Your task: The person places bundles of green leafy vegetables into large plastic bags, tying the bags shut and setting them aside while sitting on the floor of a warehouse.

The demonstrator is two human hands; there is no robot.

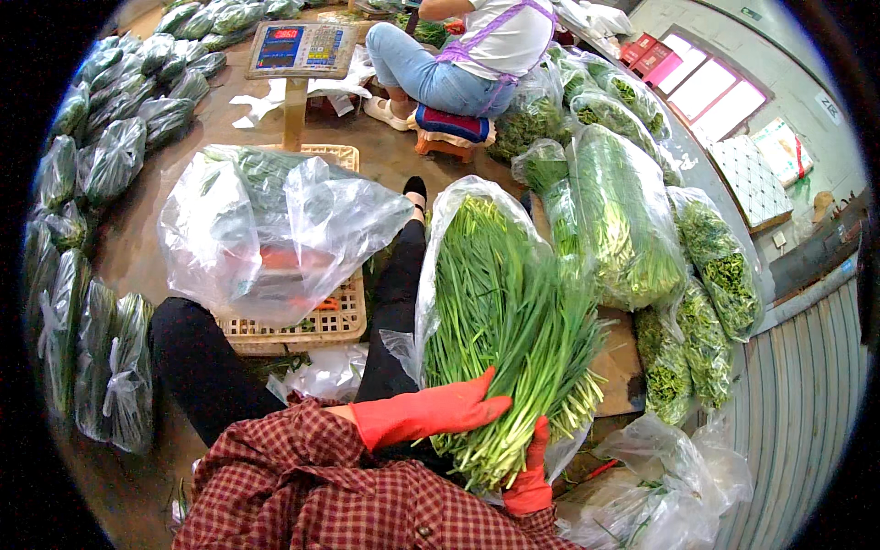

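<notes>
Both my hands wear red rubber gloves. A bunch of Chinese chives [509,419] lies between them, its pale cut ends towards me. My left hand [447,410] presses over the stalks from the left, thumb and fingers around that side. Lower down, my right hand [531,474] grips the right side near the cut ends; part of it is hidden under the stalks. The leaves of this bunch rest over a large heap of chives [474,275] in an opened clear plastic bag [434,254], just right of my leg.
A yellow plastic crate [344,323] stands between my legs, with a clear bag of greens [275,199] on top. Beyond it is a scale display [302,49]. Bagged vegetables [113,148] line the left; more bagged chives [622,220] stand right. A person [474,62] sits on a low stool ahead.
</notes>
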